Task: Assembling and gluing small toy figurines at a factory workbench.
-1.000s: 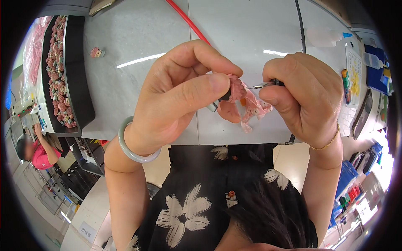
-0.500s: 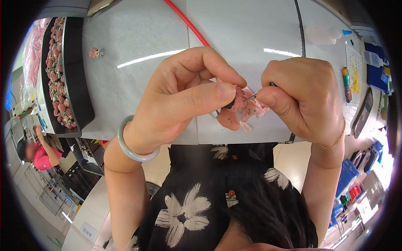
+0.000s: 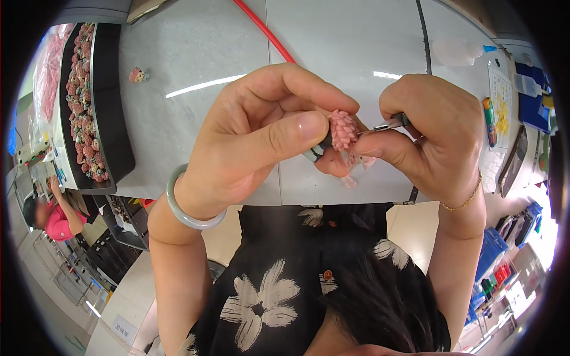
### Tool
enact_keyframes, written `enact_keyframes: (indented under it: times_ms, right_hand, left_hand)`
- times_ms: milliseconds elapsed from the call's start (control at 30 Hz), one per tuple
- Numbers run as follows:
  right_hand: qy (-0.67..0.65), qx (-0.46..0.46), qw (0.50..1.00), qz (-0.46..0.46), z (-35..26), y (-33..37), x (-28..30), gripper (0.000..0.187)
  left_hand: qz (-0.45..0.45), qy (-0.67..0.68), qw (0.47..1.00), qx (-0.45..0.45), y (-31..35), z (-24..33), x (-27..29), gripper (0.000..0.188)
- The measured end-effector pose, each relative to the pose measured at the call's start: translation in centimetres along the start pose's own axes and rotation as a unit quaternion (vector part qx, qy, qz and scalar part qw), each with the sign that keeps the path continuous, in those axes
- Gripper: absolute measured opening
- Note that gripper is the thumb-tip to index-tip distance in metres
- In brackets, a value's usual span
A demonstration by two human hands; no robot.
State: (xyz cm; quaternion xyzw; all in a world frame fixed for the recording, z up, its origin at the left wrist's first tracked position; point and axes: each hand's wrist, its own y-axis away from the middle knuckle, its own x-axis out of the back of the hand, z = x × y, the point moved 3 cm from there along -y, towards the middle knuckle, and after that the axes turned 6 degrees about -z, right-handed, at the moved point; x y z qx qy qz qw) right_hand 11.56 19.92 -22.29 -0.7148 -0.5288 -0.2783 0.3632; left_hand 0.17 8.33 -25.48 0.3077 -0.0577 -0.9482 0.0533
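The left hand (image 3: 255, 142) pinches a small pink figure (image 3: 342, 132) — knobbly, ridged, soft-looking — between thumb and forefinger, held above the pale grey counter (image 3: 196, 71). The right hand (image 3: 433, 136) grips a thin metal tool (image 3: 386, 124), its tip touching the figure's side. A black tray (image 3: 110, 113) of similar pink pieces sits far left.

Left hand (image 3: 255, 142) pinches a pink figurine (image 3: 343, 132); right hand (image 3: 433, 133) holds a metal tool (image 3: 389, 124).
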Motion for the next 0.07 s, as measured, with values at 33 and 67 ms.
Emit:
enact_keyframes:
  times_ms: [33, 67]
  right_hand:
    - [0.001, -0.001, 1.000, -0.005, 0.01, 0.01, 0.00, 0.039]
    - [0.002, -0.002, 1.000, -0.009, 0.03, 0.01, 0.03, 0.039]
  left_hand:
    - [-0.001, 0.002, 1.000, 0.007, -0.02, 0.00, -0.01, 0.033]
    - [-0.001, 0.002, 1.000, 0.007, -0.02, -0.02, 0.01, 0.033]
